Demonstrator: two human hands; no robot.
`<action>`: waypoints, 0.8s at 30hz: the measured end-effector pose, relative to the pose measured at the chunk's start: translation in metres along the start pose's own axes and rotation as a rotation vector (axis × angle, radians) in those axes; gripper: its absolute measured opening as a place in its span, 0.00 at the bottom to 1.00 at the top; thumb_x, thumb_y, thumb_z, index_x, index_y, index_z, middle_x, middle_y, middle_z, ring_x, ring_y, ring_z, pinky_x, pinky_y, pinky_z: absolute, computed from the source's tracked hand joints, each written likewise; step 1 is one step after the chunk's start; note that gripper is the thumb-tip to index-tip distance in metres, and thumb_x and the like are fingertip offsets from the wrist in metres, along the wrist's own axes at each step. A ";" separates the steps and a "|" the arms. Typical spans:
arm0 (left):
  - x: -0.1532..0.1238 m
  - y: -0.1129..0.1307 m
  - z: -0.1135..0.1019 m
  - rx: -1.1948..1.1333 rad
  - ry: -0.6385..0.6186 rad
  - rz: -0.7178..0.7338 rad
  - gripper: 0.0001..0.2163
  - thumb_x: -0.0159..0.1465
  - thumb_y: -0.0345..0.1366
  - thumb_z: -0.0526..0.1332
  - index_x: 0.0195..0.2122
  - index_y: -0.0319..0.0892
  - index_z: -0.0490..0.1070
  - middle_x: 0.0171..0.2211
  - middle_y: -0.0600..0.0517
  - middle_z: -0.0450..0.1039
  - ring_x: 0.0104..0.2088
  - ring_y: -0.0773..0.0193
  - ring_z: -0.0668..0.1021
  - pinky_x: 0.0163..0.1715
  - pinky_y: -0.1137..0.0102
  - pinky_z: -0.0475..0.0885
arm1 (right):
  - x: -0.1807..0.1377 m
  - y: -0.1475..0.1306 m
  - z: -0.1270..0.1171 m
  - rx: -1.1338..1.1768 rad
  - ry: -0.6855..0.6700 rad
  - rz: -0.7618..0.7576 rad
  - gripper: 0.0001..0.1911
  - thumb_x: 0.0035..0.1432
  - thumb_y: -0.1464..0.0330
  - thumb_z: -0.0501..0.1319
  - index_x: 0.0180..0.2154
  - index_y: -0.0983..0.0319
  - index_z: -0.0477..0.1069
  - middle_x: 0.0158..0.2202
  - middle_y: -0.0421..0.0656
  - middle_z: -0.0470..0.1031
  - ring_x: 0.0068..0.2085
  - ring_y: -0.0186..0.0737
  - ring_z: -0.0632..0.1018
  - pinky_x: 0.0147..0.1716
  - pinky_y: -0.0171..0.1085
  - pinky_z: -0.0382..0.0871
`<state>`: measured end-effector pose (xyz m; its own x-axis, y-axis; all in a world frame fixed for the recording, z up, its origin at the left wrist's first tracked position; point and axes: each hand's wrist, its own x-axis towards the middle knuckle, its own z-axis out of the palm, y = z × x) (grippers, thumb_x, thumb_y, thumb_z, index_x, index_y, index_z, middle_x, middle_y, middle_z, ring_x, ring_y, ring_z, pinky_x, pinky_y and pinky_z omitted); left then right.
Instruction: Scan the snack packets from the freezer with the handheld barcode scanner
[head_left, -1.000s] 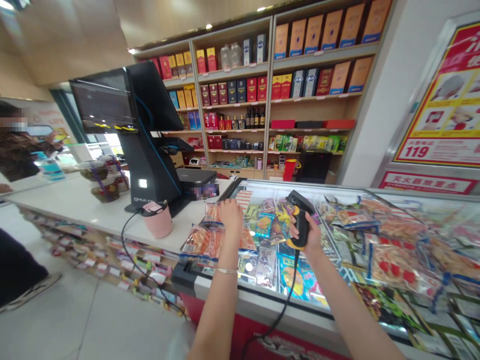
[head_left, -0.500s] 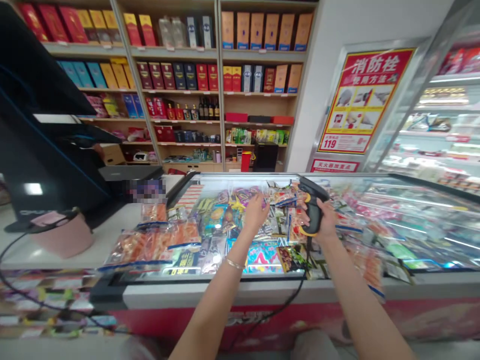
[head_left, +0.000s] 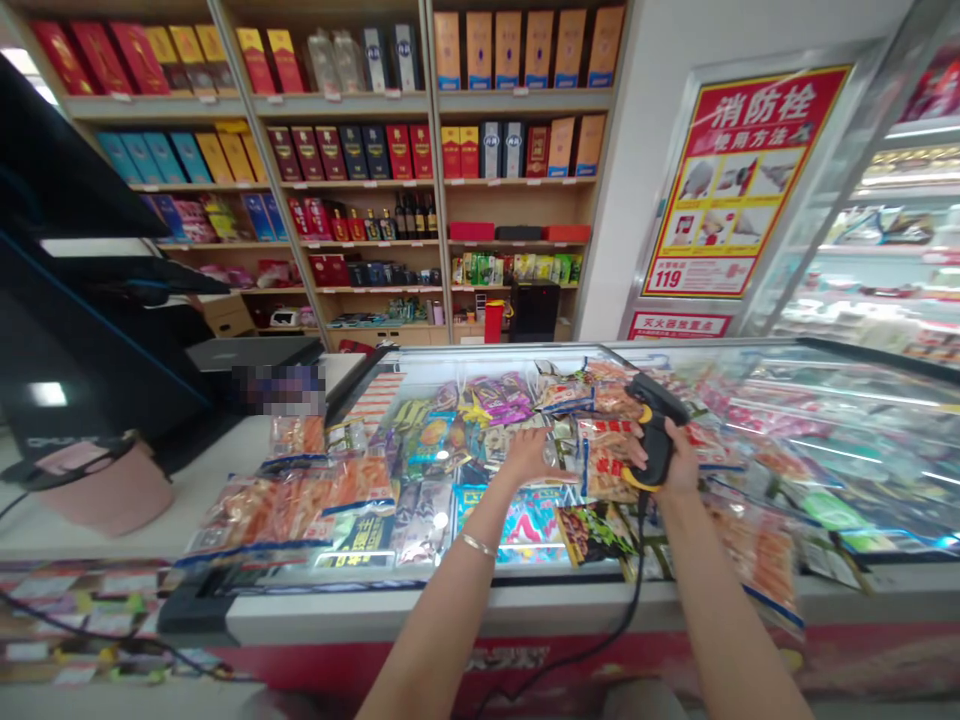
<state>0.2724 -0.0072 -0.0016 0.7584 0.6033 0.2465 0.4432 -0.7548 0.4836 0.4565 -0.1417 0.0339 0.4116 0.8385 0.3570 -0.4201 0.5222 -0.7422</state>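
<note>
My right hand [head_left: 681, 460] is wrapped around the grip of a black and yellow barcode scanner [head_left: 654, 425], its cable [head_left: 637, 570] hanging over the freezer's front edge. My left hand [head_left: 528, 457], with a bangle on the wrist, holds nothing. Its fingers are apart, just left of a clear snack packet with red print [head_left: 604, 465]. Packets on the glass around the hands include a dark packet with a green picture [head_left: 596, 532] and several orange snack packets [head_left: 771, 565] on the right. Below the left hand, a blue and pink package [head_left: 532, 525] shows.
The chest freezer [head_left: 337, 612] spans the front. On the left counter stand a dark checkout terminal [head_left: 82, 350] and a pink basket [head_left: 105, 490], with orange snack packets [head_left: 300, 490] beside them. Shelves of boxed bottles [head_left: 375, 150] and a red fire hydrant sign [head_left: 739, 190] are behind.
My left hand has moved down and right, from the purple packets toward the red-printed packet. The scanner has shifted right and slightly lower in my right hand.
</note>
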 end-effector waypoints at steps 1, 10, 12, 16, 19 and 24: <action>-0.001 0.000 0.000 0.021 -0.023 -0.007 0.43 0.44 0.56 0.68 0.59 0.43 0.59 0.55 0.41 0.65 0.57 0.45 0.65 0.57 0.53 0.60 | 0.000 0.000 -0.001 0.002 0.003 0.000 0.15 0.51 0.57 0.62 0.36 0.61 0.71 0.28 0.39 0.61 0.18 0.28 0.60 0.10 0.27 0.60; -0.005 0.005 -0.011 0.185 0.011 -0.013 0.32 0.46 0.46 0.70 0.52 0.39 0.67 0.48 0.41 0.70 0.48 0.46 0.73 0.50 0.57 0.67 | 0.004 0.005 -0.005 -0.019 0.040 -0.015 0.16 0.51 0.57 0.62 0.36 0.62 0.70 0.27 0.39 0.62 0.17 0.29 0.61 0.09 0.28 0.60; -0.004 -0.001 -0.017 0.133 0.079 -0.036 0.28 0.49 0.40 0.69 0.51 0.39 0.68 0.45 0.42 0.72 0.44 0.50 0.75 0.45 0.60 0.70 | 0.007 0.004 -0.002 -0.032 0.029 0.003 0.15 0.52 0.57 0.61 0.36 0.61 0.68 0.27 0.40 0.63 0.17 0.30 0.62 0.09 0.28 0.60; 0.001 -0.020 -0.023 -0.115 0.280 -0.061 0.19 0.53 0.30 0.64 0.47 0.43 0.71 0.39 0.49 0.75 0.37 0.61 0.77 0.40 0.68 0.71 | 0.017 0.000 0.011 -0.040 -0.017 0.063 0.14 0.53 0.57 0.62 0.34 0.60 0.67 0.28 0.40 0.65 0.17 0.30 0.63 0.10 0.28 0.61; 0.005 -0.032 -0.020 -0.298 0.344 -0.087 0.09 0.54 0.30 0.64 0.37 0.43 0.75 0.32 0.53 0.75 0.31 0.66 0.77 0.36 0.72 0.71 | 0.026 0.000 0.026 -0.027 -0.077 0.091 0.15 0.52 0.57 0.63 0.34 0.61 0.68 0.28 0.39 0.64 0.17 0.28 0.63 0.10 0.27 0.61; 0.010 -0.039 -0.016 -0.384 0.420 -0.110 0.06 0.57 0.32 0.63 0.36 0.41 0.75 0.32 0.51 0.76 0.28 0.67 0.78 0.32 0.73 0.73 | 0.037 0.012 0.039 0.003 -0.174 0.153 0.16 0.52 0.57 0.63 0.36 0.61 0.67 0.27 0.38 0.64 0.16 0.28 0.62 0.09 0.28 0.60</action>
<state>0.2547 0.0323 -0.0053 0.4284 0.7823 0.4522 0.2442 -0.5820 0.7757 0.4355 -0.0985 0.0604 0.1975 0.9220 0.3331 -0.4690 0.3873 -0.7938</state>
